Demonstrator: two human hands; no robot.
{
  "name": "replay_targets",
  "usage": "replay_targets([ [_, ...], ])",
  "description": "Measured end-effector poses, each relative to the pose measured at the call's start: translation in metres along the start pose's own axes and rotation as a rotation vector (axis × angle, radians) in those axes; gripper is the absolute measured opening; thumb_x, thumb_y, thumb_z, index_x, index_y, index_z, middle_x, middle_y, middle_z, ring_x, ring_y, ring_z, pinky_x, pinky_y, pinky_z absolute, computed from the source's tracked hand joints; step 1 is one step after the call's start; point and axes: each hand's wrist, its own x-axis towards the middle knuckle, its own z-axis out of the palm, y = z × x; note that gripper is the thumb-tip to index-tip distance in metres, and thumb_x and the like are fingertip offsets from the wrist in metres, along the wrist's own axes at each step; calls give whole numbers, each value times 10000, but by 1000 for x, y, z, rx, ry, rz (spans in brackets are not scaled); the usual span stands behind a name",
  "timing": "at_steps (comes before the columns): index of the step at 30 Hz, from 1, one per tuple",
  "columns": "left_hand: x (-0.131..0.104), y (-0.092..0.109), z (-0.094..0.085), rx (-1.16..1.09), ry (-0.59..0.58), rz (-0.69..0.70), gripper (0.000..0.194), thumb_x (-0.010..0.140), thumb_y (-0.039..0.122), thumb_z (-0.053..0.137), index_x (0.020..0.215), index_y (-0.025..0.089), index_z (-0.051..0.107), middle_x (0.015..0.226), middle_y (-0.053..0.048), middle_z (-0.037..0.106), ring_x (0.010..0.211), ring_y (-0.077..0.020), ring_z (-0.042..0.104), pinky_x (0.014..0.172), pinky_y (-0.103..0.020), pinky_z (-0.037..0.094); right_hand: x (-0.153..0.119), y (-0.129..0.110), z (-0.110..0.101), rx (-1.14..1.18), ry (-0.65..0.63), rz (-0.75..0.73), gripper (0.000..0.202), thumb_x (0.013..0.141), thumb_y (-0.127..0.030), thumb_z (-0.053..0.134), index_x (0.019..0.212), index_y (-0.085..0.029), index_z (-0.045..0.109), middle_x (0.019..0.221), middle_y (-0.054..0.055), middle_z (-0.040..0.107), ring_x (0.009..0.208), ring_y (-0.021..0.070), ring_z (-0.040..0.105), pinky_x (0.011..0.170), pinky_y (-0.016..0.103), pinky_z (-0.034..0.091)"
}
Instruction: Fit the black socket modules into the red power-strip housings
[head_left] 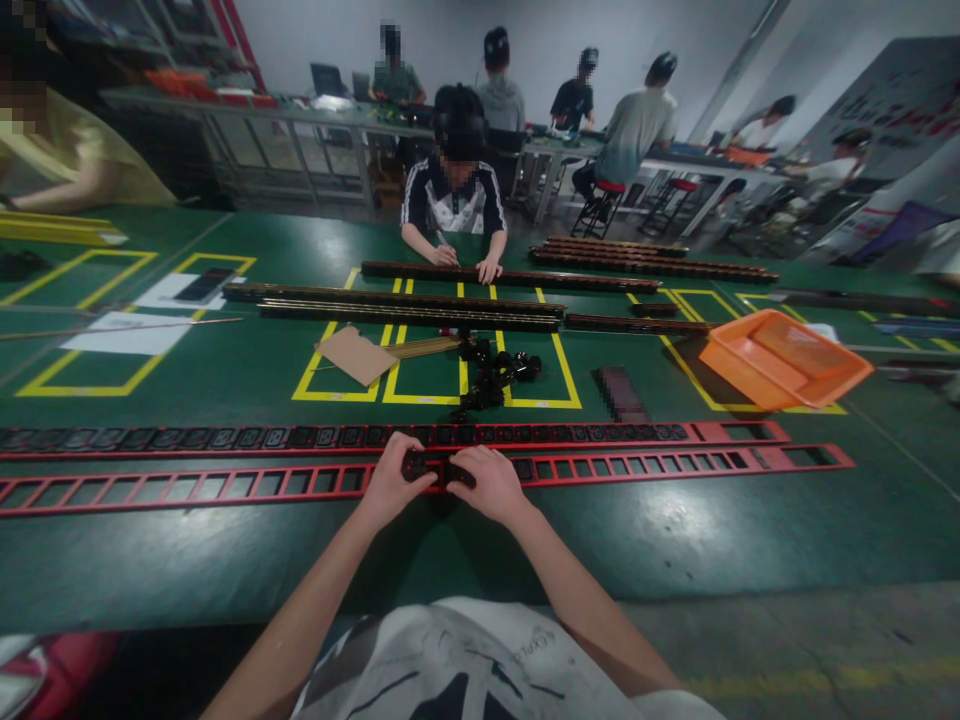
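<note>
Two long red frames lie side by side on the green table. The far red frame (727, 433) holds a row of black sockets (326, 437). Most slots of the near red frame (300, 483) show empty, with a black socket (523, 468) just right of my hands. My left hand (396, 482) is closed round a small black socket piece (414, 464) over the near frame. Close beside it, my right hand (486, 480) has its fingers curled on another black piece (459, 472) at the same frame.
Beyond the frames are a pile of black parts (499, 372), brown cardboard (355, 355), a dark box (621, 393) and an orange bin (784, 362). Long dark rails (412, 305) lie farther back. Across the table a person (455, 195) works on a rail; other people sit behind.
</note>
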Motion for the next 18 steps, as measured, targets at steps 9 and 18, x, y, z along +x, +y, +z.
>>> replay_targets([
  [9,-3,-2,3,-77,-114,35,183,797,254,663,967,218,604,909,-13,628,871,-188,617,840,-359,508,0,-1,-1,-10,-4,-11,358,815,-347,740,1146,-245,648,1152,34,684,1048,224,596,932,380,444],
  [18,-7,2,-3,-16,-145,41,603,840,102,462,1417,257,377,1338,-84,455,1290,-209,459,1131,-426,366,0,-1,-2,-26,-17,-8,368,837,-380,719,1171,-244,643,1159,45,678,1065,224,588,946,376,435],
])
